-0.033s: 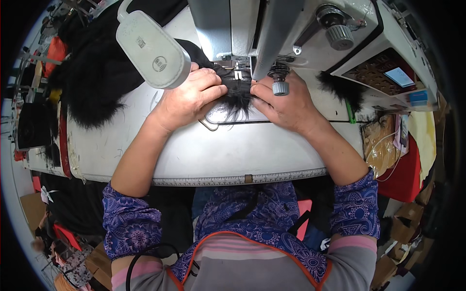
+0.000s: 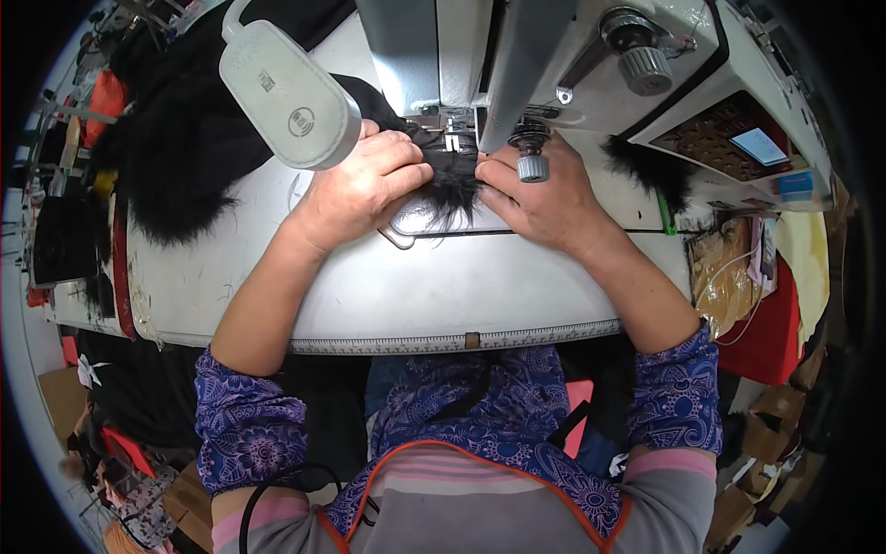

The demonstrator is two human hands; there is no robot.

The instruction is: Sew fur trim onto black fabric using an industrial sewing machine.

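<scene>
A small piece of black fur fabric [image 2: 452, 189] lies on the white sewing table [image 2: 415, 295], under the presser foot of a grey sewing machine [image 2: 554, 55]. My left hand [image 2: 360, 185] presses on the fabric from the left, its fingers curled over the fabric's edge. From the right, my right hand [image 2: 544, 198] pinches the fabric just below the machine's round knob [image 2: 532, 166]. The fingertips of both hands almost meet at the needle area. Part of my left hand's fingers is hidden by a grey oval lamp head [image 2: 286, 92].
A big heap of black fur [image 2: 175, 157] covers the table's left side. Another black tuft [image 2: 646, 171] lies right of the machine, near its control panel [image 2: 738, 138]. A measuring strip [image 2: 461, 340] runs along the front edge. Red cloth [image 2: 775, 323] and boxes crowd the right.
</scene>
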